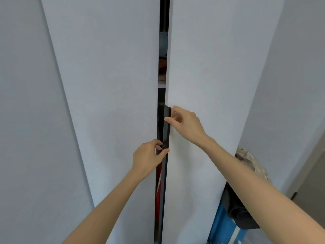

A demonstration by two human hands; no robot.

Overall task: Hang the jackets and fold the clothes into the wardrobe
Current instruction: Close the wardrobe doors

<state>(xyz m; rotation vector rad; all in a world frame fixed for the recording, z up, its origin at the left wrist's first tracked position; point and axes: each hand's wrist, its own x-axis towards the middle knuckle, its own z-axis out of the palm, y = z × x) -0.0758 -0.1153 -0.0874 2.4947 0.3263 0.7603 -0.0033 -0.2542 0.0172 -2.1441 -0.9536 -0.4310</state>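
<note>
I am standing right before the wardrobe (109, 85), and its two pale doors are standing apart by only a narrow gap (162, 95), where a red garment (158, 180) is showing inside. If I am pulling too hard, the right door (211, 76) is likely swinging into the blue box (223, 224) beside it. My right hand (186, 124) is pinching the dark handle strip (167, 131) and my left hand (147, 157) is hooking the other door's edge. If a grip is slipping, my fingers (158, 143) are risking a squeeze in the gap.
</note>
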